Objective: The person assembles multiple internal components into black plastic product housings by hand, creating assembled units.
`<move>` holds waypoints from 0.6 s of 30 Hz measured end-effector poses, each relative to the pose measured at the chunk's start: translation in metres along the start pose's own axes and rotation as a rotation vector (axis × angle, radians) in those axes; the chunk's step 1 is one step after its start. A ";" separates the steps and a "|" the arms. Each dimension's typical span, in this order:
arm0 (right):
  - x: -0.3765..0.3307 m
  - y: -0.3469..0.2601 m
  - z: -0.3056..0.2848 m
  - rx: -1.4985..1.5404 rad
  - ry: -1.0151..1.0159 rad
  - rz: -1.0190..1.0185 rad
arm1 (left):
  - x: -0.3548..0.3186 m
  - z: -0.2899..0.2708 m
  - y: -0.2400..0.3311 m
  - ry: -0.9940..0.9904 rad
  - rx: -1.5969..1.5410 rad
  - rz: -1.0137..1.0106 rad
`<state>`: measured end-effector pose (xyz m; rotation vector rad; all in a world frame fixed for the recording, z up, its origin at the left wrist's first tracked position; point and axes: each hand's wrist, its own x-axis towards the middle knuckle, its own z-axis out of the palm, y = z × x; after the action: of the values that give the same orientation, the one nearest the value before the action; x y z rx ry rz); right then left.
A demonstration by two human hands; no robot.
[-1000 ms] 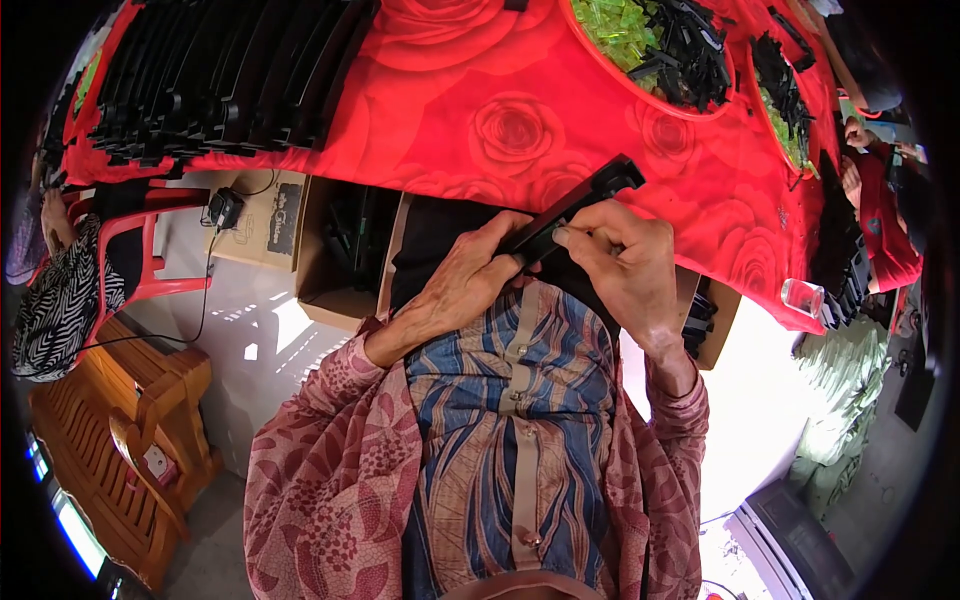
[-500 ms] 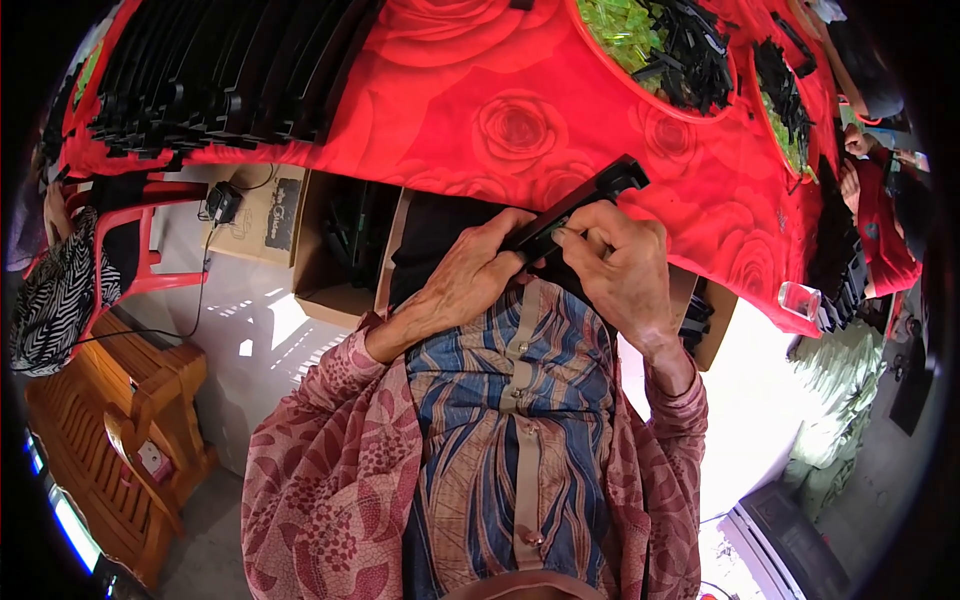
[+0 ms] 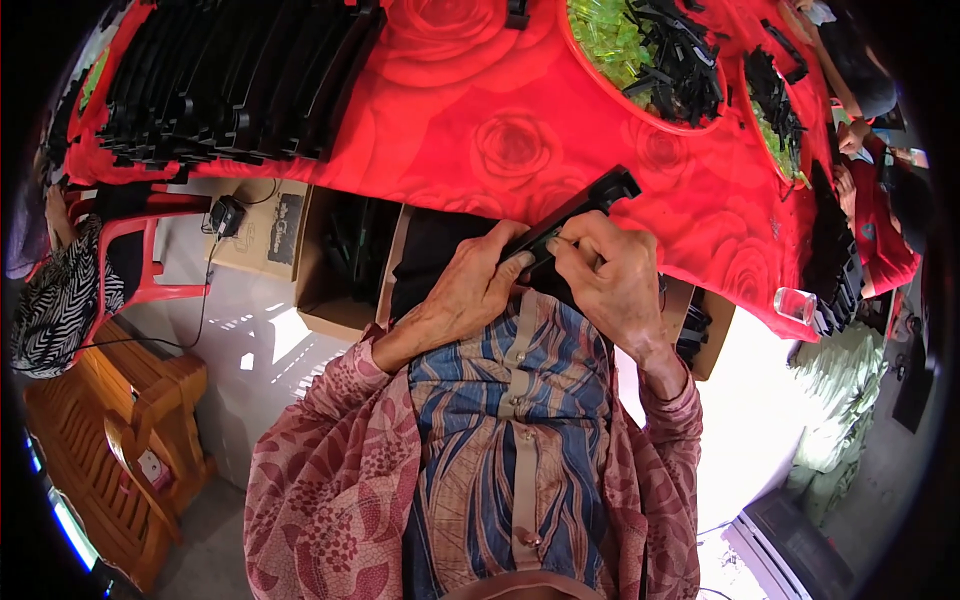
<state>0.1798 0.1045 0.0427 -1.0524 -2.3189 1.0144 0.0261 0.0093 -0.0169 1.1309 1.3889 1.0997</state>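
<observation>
I hold a long black plastic strip [image 3: 590,203] at a slant over the edge of the table, which wears a red rose-print cloth [image 3: 500,140]. My left hand [image 3: 470,290] grips the strip's lower end from below. My right hand [image 3: 610,275] closes on its middle, thumb and fingertips pressed on its top face. The far end of the strip pokes out over the cloth. My patterned sleeves and striped shirt fill the lower middle of the view.
Rows of black strips [image 3: 240,80] are stacked at the table's far left. A red bowl [image 3: 650,60] holds green and black small parts. Open cardboard boxes [image 3: 340,260] sit under the table. A wooden chair [image 3: 110,440] stands left; another person [image 3: 880,200] sits right.
Both hands stay on the black strip. The right fingers have shifted slightly along it; the strip keeps its slant.
</observation>
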 end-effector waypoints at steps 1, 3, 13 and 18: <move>-0.001 -0.001 0.000 0.006 0.003 -0.002 | 0.001 0.001 0.000 -0.003 0.004 0.004; 0.000 -0.003 0.001 0.014 0.011 -0.004 | 0.002 0.002 -0.001 0.046 0.005 0.052; 0.005 -0.007 0.010 -0.088 0.100 -0.146 | 0.007 0.002 -0.011 0.084 -0.041 0.069; 0.007 -0.006 0.010 -0.072 0.103 -0.124 | 0.010 -0.004 0.002 0.030 -0.042 0.034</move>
<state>0.1666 0.1032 0.0409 -0.9516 -2.3204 0.8161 0.0217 0.0189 -0.0163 1.1162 1.3679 1.1688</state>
